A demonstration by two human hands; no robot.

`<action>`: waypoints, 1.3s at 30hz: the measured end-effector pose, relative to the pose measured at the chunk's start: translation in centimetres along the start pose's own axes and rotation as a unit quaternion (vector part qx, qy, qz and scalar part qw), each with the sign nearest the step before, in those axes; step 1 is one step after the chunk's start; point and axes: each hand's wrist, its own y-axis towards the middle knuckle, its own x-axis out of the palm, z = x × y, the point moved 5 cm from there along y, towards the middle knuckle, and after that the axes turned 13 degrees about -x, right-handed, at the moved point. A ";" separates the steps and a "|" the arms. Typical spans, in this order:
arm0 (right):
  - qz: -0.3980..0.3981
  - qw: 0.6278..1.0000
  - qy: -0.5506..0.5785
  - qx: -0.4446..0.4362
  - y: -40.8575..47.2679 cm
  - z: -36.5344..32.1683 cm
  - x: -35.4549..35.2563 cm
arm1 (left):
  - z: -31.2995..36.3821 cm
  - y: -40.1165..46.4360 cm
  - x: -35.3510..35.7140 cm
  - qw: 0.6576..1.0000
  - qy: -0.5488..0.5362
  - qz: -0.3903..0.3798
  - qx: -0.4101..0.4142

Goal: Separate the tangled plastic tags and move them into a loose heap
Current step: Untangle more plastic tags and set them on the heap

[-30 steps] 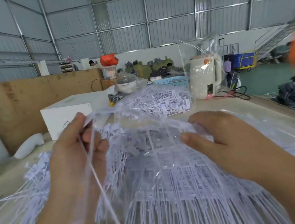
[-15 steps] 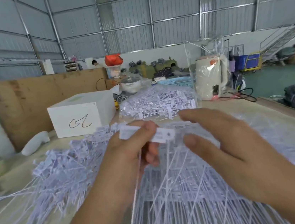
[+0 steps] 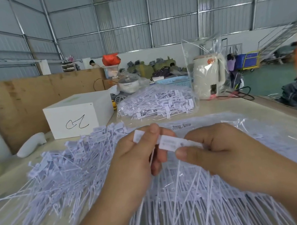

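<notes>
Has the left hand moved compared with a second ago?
Yes. The left hand has shifted right, away from the white box, and now meets the right hand at a tag both pinch.

Grey corrugated metal walls (image 3: 132, 20) on steel framing enclose a daylit warehouse with a green floor (image 3: 271, 80), a metal staircase (image 3: 280, 38) at right and a plywood board (image 3: 35, 100) leaning at left.

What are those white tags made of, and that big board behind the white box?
The tags look like thin, matte white plastic: flat label heads on long, springy stems. The board seems to be unfinished plywood, brown, with visible grain and rough blotches.
</notes>
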 end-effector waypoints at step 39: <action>0.192 0.925 -0.272 -0.186 -0.3 -2.1 1.7 | -1.4 -0.4 1.5 0.996 -0.043 0.070 -0.039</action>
